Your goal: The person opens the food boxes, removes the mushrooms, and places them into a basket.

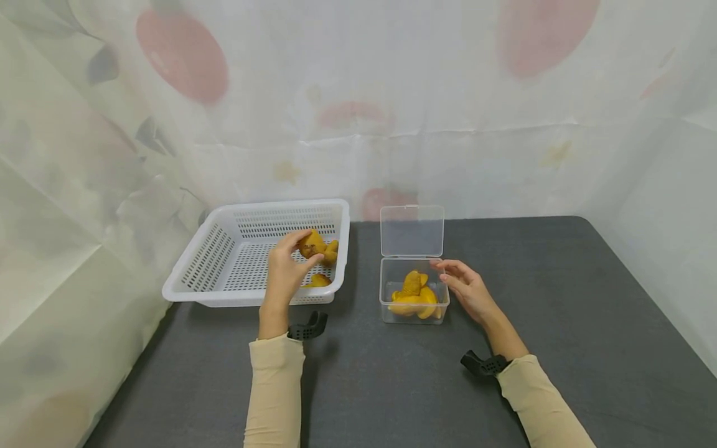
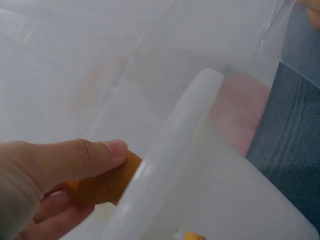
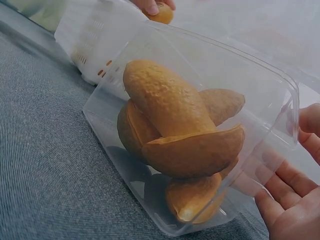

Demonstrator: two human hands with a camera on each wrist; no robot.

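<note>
My left hand (image 1: 287,267) reaches into a white slotted plastic basket (image 1: 193,274) and pinches a lumpy yellow-orange piece (image 1: 311,244) between thumb and fingers. In the left wrist view that piece (image 2: 107,182) is partly behind the basket's rim. More such pieces (image 1: 320,280) lie at the basket's right end. A small clear plastic box (image 1: 386,316) stands to the right, holding several curved yellow pieces (image 3: 170,100). At the box's right side, my right hand (image 1: 467,291) rests its loosely bent fingers against the wall near the back corner. Its palm is empty.
The box's clear hinged lid (image 1: 412,230) stands raised at the back. Both containers sit on a dark grey table (image 1: 358,386). A patterned pale curtain (image 1: 358,155) hangs behind the table and on the left. Black wrist mounts (image 1: 484,364) are on both arms.
</note>
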